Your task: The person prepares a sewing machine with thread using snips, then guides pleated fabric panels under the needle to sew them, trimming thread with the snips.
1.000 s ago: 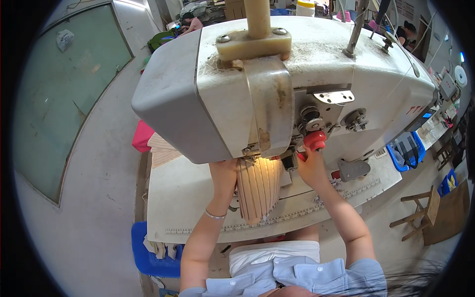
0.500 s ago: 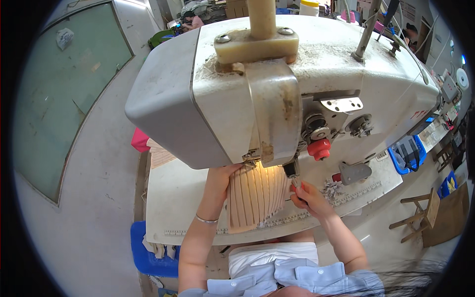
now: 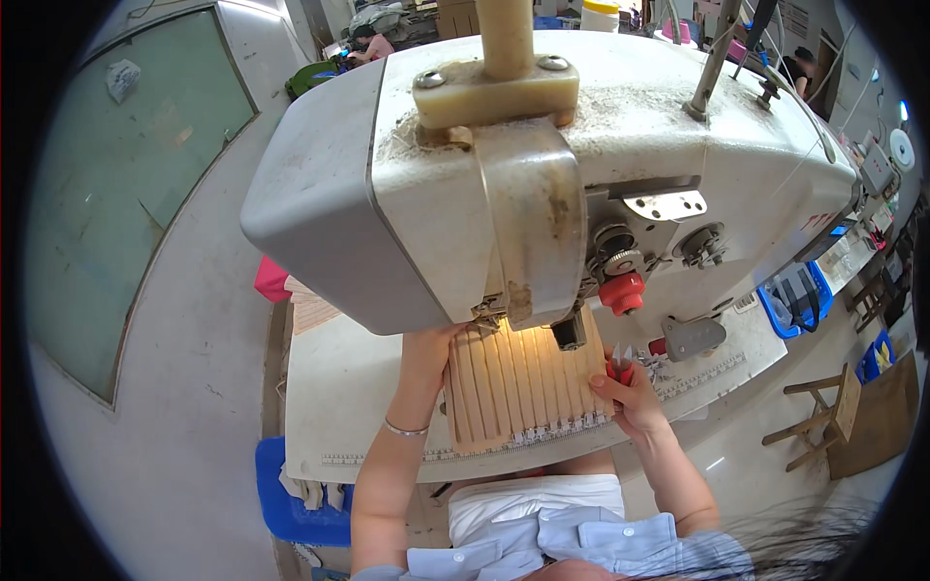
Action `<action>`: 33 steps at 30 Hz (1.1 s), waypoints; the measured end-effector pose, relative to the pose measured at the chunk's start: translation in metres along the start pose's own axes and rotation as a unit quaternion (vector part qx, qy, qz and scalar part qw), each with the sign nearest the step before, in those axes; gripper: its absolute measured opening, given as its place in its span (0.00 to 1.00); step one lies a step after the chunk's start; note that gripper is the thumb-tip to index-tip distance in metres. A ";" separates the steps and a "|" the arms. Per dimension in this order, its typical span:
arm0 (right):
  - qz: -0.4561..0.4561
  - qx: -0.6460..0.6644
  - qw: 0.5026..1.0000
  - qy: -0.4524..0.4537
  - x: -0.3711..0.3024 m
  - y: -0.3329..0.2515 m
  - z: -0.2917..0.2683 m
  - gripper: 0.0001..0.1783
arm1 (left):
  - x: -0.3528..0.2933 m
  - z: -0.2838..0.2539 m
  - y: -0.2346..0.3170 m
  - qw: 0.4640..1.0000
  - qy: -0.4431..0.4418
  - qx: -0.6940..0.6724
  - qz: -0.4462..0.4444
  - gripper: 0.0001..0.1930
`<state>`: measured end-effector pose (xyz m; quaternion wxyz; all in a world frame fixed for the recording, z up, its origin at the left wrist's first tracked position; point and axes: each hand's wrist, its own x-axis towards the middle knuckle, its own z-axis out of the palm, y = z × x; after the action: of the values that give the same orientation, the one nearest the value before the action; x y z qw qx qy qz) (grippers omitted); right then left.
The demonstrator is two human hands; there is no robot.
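A striped peach fabric panel (image 3: 528,382) lies under the lit needle area of a white sewing machine (image 3: 620,116), its ribs running toward me. My left hand (image 3: 428,353) rests against the panel's far left edge by the presser foot (image 3: 489,320); the machine head hides most of its fingers. Red-handled thread snips (image 3: 620,368) are held in my closed right hand (image 3: 635,395), blades pointing up and away. That hand's thumb and fingers also meet the fabric's right edge. Loose thread ends fringe the panel's near edge.
A ruler strip (image 3: 712,376) runs along the table (image 3: 334,387) near its front edge. Thread scraps lie right of the snips. A blue bin (image 3: 276,494) stands lower left, another blue basket (image 3: 819,290) at right, near a wooden stool (image 3: 823,407).
My right hand has moved right and slightly down from beside the needle area, with the snips now tilted upward. The fabric is spread wider to the right. My left hand stays nearly in place.
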<state>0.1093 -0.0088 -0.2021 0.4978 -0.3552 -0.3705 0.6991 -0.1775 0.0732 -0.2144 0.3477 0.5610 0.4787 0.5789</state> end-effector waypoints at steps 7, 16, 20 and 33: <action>-0.034 0.040 0.999 -0.015 0.009 0.004 -0.002 0.29 | 0.003 0.010 0.034 0.984 0.006 -0.146 -0.106 0.11; -0.056 0.084 0.995 -0.024 0.019 -0.001 0.007 0.27 | -0.010 0.002 0.041 0.906 -0.035 -0.395 -0.145 0.21; -0.053 0.086 0.994 -0.035 0.018 -0.002 0.007 0.27 | -0.096 -0.005 0.042 0.953 -0.134 -0.198 -0.187 0.22; -0.059 0.081 0.995 -0.024 0.022 -0.011 0.009 0.27 | -0.109 0.027 0.070 0.974 -0.113 -0.136 -0.140 0.08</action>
<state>0.1008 0.0138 -0.1906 0.5560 -0.2748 -0.3449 0.7046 -0.1276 -0.0459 -0.1848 0.5501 0.4973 0.4274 0.5171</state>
